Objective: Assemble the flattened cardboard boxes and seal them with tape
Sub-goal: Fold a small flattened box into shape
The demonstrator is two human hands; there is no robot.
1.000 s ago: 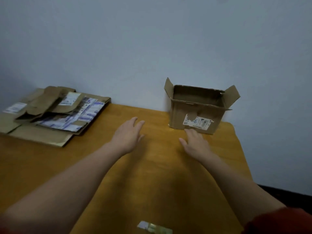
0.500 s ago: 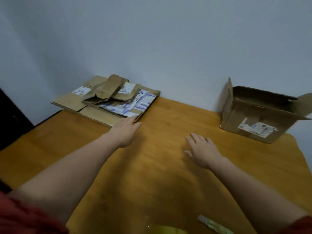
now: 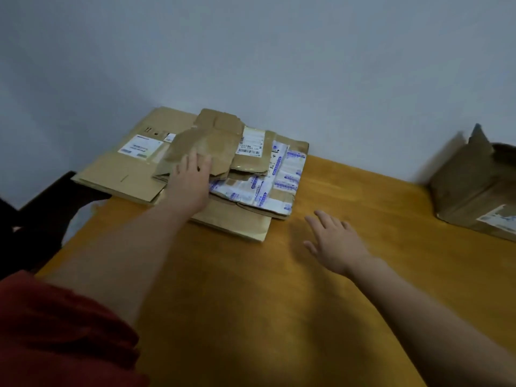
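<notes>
A stack of flattened cardboard boxes (image 3: 131, 169) lies at the far left of the wooden table (image 3: 251, 303), against the wall. The top piece is a small crumpled flat box (image 3: 212, 135). My left hand (image 3: 190, 182) lies flat on this top piece, fingers spread, and does not grip it. My right hand (image 3: 335, 241) hovers open just over the table to the right of the stack, holding nothing. An assembled open box (image 3: 469, 185) with raised flaps stands at the far right, partly cut off by the frame edge.
A grey wall runs right behind the table. A dark chair or piece of furniture (image 3: 42, 208) sits beyond the table's left edge. The stack overhangs that left edge a little.
My view has swung left, so the stack is now central and the open box sits at the right edge. My left hand reached forward onto the top flat box. My right hand stayed over the table.
</notes>
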